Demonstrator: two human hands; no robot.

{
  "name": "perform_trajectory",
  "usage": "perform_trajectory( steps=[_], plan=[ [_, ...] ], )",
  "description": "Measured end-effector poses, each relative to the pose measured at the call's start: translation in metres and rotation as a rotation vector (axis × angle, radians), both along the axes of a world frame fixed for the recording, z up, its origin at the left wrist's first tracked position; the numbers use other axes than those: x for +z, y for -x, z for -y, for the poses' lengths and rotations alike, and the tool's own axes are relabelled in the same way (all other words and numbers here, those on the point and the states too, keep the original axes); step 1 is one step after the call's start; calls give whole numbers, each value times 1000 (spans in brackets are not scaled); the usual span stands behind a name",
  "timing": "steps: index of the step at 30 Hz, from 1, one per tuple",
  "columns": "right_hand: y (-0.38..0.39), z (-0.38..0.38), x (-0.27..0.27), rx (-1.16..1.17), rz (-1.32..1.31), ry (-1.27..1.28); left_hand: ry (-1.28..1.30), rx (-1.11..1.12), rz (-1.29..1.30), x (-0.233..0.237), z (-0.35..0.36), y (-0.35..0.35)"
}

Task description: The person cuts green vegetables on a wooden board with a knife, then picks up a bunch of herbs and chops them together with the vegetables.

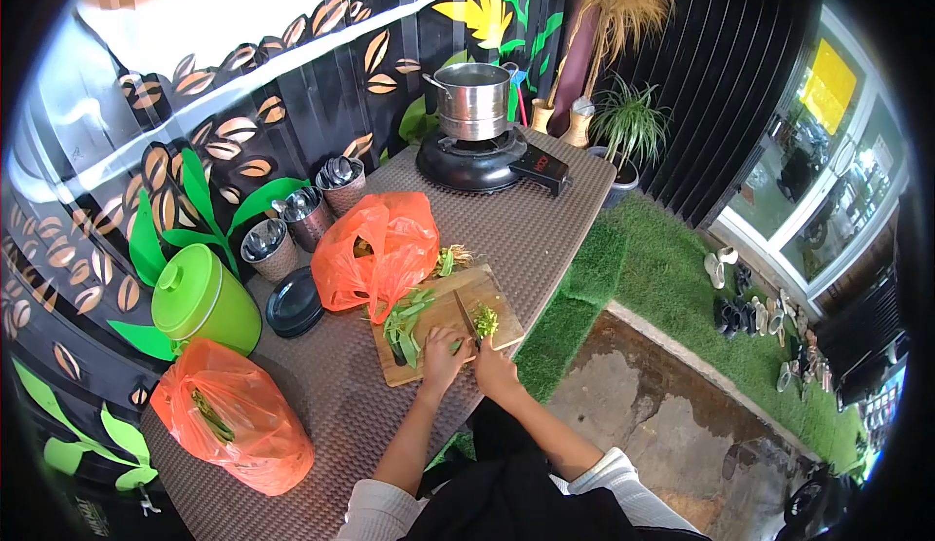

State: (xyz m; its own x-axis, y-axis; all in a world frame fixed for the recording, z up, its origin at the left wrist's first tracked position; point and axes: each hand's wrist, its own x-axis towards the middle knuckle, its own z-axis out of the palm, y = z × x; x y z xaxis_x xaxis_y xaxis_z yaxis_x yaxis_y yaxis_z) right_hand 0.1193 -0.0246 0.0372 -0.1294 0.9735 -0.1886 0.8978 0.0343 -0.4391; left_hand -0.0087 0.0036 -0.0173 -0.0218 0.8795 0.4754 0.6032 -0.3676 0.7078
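A wooden cutting board point(443, 315) lies on the brown woven-pattern table point(341, 385). My right hand point(495, 370) is wrapped round the handle of a knife point(466, 313), whose blade points away over the board. Just left of it, my left hand point(444, 354) presses on green stems with its fingers bent together. Chopped green pieces point(485, 321) lie right of the blade. Long green leaves point(405, 325) spread over the board's left side. Beyond the board, an orange plastic bag point(382, 249) touches its edge, with a rooty bunch point(452, 259) beside it.
A steel pot point(473, 103) stands on a black portable stove point(471, 163) at the far end. Along the wall side are cutlery holders point(310, 218), dark plates point(294, 303) and a green lidded container point(200, 299). Another orange bag point(239, 424) sits at the near left.
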Motion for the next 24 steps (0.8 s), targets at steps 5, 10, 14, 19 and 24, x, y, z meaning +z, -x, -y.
perform_trajectory(
  steps=[5,10,14,19,24],
  plan=[
    [6,-9,-12,-49,-32,6,38,19,65,0,-2,0],
    [0,-11,-6,-1,1,-8,91,41,121,1,-4,2],
    [7,-1,-16,-107,-69,6,108,48,222,5,-4,4],
    [-5,-16,-2,-3,-30,10,76,27,127,-4,-3,4],
    [1,-1,-6,-14,-19,14,18,12,127,-3,-2,3]
  ],
)
